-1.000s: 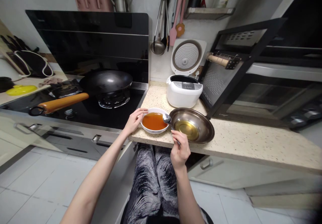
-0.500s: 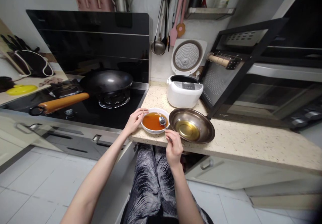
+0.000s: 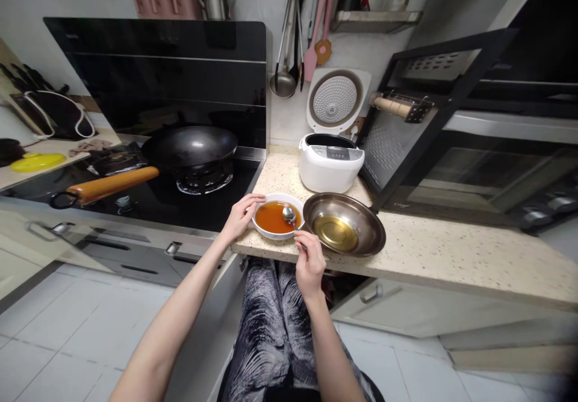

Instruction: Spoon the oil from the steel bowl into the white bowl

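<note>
A white bowl [image 3: 273, 235] holds a reddish-orange liquid near the counter's front edge. My left hand [image 3: 241, 216] grips its left rim, fingers over the edge and thumb out of sight. In my right hand [image 3: 310, 263] a metal spoon [image 3: 289, 214] is pinched by its handle, with its head over the liquid; I cannot tell whether it touches the surface. Against the white bowl's right side stands a wide metal basin [image 3: 368, 224] with some clear yellowish liquid at its bottom.
A white rice cooker [image 3: 332, 170] with its lid up stands behind the bowls. To the left, a black wok [image 3: 192, 146] with a wooden handle [image 3: 117, 185] sits on the stove. An oven [image 3: 492, 173] stands at the right; utensils [image 3: 289, 41] hang on the wall.
The spoon head and my right hand have shifted slightly left over the bowl. My left hand stays on the rim.
</note>
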`<move>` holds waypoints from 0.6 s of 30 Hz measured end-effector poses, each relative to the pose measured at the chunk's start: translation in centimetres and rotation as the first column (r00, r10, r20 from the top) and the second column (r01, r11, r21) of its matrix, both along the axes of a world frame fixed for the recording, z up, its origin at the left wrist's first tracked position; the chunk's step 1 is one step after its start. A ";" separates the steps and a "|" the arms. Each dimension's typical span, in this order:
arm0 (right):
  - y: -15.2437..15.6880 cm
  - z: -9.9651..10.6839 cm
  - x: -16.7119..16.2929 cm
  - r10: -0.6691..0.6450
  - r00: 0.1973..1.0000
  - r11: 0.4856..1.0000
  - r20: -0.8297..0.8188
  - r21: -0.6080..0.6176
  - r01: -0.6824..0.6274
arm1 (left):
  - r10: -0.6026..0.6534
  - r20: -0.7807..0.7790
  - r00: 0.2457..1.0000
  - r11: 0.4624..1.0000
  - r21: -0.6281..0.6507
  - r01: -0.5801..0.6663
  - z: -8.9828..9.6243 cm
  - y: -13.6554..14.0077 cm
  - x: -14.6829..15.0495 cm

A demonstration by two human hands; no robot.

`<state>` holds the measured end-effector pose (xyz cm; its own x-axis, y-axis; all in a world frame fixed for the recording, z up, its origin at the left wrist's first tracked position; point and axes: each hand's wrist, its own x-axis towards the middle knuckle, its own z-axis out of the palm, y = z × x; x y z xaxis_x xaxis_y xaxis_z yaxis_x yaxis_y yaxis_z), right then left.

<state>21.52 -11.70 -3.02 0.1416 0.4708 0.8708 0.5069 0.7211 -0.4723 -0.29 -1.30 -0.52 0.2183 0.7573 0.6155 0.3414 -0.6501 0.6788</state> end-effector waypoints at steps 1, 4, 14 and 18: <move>0.0 -0.1 0.0 0.000 1.000 1.000 -0.004 -0.006 0.000 | 0.007 -0.002 1.000 1.000 0.003 -0.007 0.0 0.0 0.0; 0.1 -0.2 -0.1 -0.001 1.000 1.000 -0.014 -0.014 0.001 | 0.026 -0.011 1.000 1.000 0.014 -0.026 0.1 0.0 0.1; 0.2 -0.2 -0.4 -0.014 0.999 1.000 -0.035 -0.010 0.013 | 0.025 -0.017 1.000 1.000 0.009 -0.025 0.0 0.2 0.1; 0.2 -0.3 -0.4 -0.011 0.999 1.000 -0.039 -0.015 0.010 | 0.020 -0.007 1.000 1.000 0.004 -0.020 -0.1 0.3 0.0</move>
<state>21.15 -11.47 -3.30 0.1803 0.4819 0.8575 0.4955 0.7086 -0.5024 -0.27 -0.98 -0.64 0.2080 0.7588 0.6172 0.3590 -0.6462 0.6734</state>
